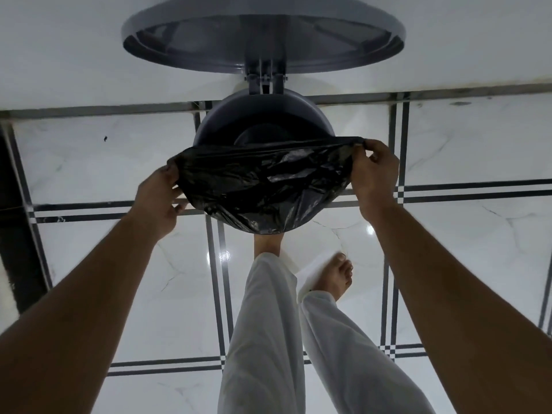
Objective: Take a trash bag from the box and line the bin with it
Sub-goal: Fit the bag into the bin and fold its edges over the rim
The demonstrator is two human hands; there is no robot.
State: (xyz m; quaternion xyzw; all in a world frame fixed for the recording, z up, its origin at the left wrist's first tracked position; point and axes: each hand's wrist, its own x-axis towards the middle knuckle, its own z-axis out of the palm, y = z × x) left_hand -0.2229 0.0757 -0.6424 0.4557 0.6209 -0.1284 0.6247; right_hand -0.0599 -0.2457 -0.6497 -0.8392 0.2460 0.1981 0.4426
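A round grey bin (209,124) stands on the floor against the wall, its lid (263,40) swung up and open. A black trash bag (263,186) is stretched across the near half of the bin's rim and hangs over its front. My left hand (158,198) grips the bag's left edge, fingers curled under the plastic. At the right edge, my right hand (375,171) pinches the bag between thumb and fingers. The far half of the bin's opening shows dark inside. No box is in view.
White marble floor tiles (463,234) with black stripe borders lie all around. My legs in white trousers (268,339) and bare feet stand just in front of the bin, one foot under the bag. A dark strip (18,222) runs along the left edge.
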